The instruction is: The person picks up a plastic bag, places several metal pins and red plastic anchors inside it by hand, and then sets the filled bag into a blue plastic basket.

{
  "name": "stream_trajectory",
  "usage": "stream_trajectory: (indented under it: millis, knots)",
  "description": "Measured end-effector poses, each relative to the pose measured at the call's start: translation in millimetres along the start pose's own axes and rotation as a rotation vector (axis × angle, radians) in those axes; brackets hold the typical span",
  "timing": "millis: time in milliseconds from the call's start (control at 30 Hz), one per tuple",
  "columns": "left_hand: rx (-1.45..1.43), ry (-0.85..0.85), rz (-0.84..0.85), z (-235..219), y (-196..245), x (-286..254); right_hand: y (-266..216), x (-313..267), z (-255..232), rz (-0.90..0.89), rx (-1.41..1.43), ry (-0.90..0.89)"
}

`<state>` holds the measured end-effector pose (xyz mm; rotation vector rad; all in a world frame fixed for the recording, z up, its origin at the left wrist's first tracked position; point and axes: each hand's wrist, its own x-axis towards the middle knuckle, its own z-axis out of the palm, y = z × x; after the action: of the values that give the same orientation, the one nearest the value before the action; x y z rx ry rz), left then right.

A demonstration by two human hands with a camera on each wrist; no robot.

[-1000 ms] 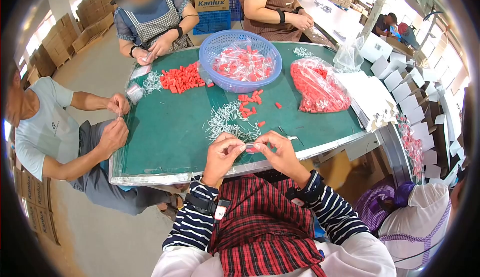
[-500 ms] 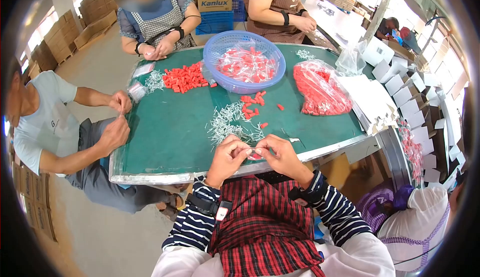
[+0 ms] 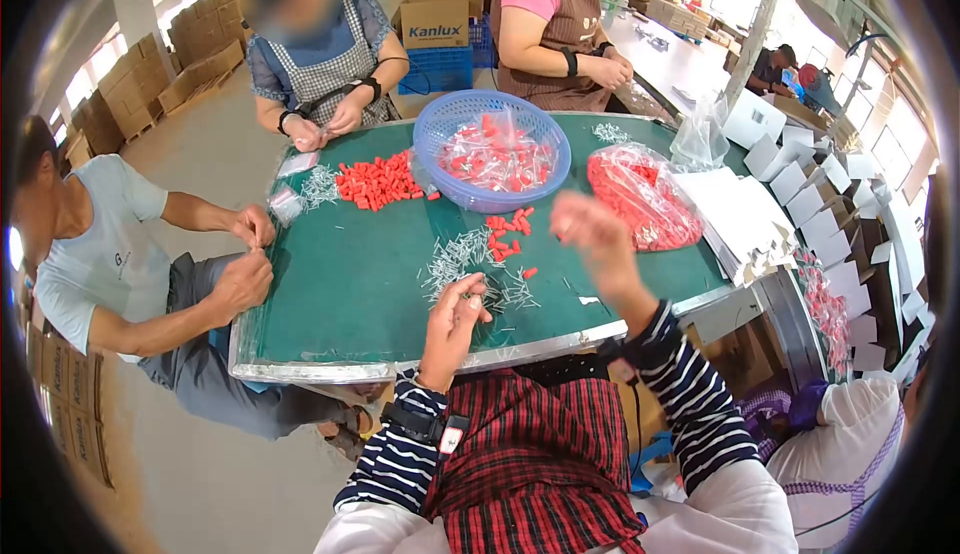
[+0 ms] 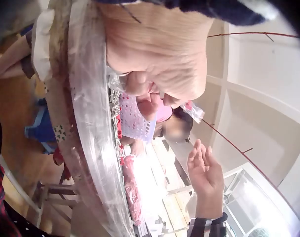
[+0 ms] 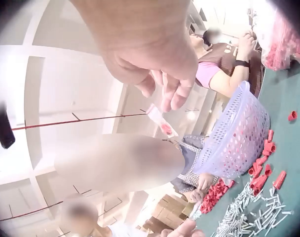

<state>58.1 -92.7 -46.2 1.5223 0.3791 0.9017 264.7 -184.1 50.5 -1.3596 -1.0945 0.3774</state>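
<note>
My right hand (image 3: 600, 244) is raised over the table between the blue basket (image 3: 430, 154) and a large bag of red plastic pieces (image 3: 650, 199), blurred by motion. Its fingers are loosely extended. Just past its fingertips, a small clear bag with a red piece inside (image 5: 162, 122) hangs in the air in the right wrist view, apart from the hand. My left hand (image 3: 455, 324) is at the near edge of a pile of silvery screws (image 3: 455, 259), fingers bent toward them; I cannot tell whether it holds any. Loose red plastic pieces (image 3: 505, 244) lie beyond the screws.
The basket is filled with bagged red pieces. White paper sheets (image 3: 715, 209) lie at the right edge of the green table (image 3: 340, 294). One person sits at the left, another works across the table. More red pieces (image 3: 375, 182) form a heap at the back left.
My hands were together, fingering a small bag with red in it; now they are apart. The right has swung forward and right and let the bag go; the left has stayed by the screws.
</note>
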Motion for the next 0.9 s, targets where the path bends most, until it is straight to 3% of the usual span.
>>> stream_trajectory:
  millis: [67,100,200,267,367,433,533,633,733,767,833,900]
  knots:
    - [-0.012,-0.039,0.047,3.0,3.7,0.1,16.9,-29.8,24.8,-0.076,-0.15,-0.221]
    - [0.005,-0.08,-0.034,2.3,16.0,-1.9,22.3,-43.2,37.7,-0.119,-0.232,-0.327]
    - [0.01,-0.096,-0.027,3.4,19.9,-2.2,32.3,-64.7,73.2,-0.204,-0.189,-0.304]
    - [0.067,-0.142,0.008,-0.4,5.8,-2.8,34.5,-70.6,82.2,-0.368,-0.506,-0.259]
    - [-0.042,-0.112,0.011,2.8,3.4,-2.0,40.1,-72.3,84.9,-0.367,-0.553,-0.251]
    - [0.037,-0.145,0.053,2.2,2.7,-1.5,42.5,-73.5,82.4,-0.393,-0.595,-0.246]
    - [0.065,-0.147,0.068,3.1,4.0,-2.4,41.0,-74.7,78.7,-0.37,-0.534,-0.27]
    - [0.123,-0.153,-0.041,1.2,2.9,-3.9,39.8,-77.7,78.6,-0.298,-0.44,-0.208]
    - [0.199,-0.095,0.152,0.5,-6.1,1.1,31.6,-76.3,72.3,-0.178,-0.477,-0.192]
    - [0.199,-0.098,0.153,0.9,-1.0,0.3,31.8,-75.4,69.0,-0.065,-0.368,-0.188]
    - [0.146,-0.067,-0.103,1.4,11.6,-3.6,35.4,-75.3,64.3,0.055,-0.194,-0.133]
    - [0.138,-0.047,-0.046,3.0,2.8,-3.1,36.7,-75.0,63.1,0.08,-0.113,-0.1]
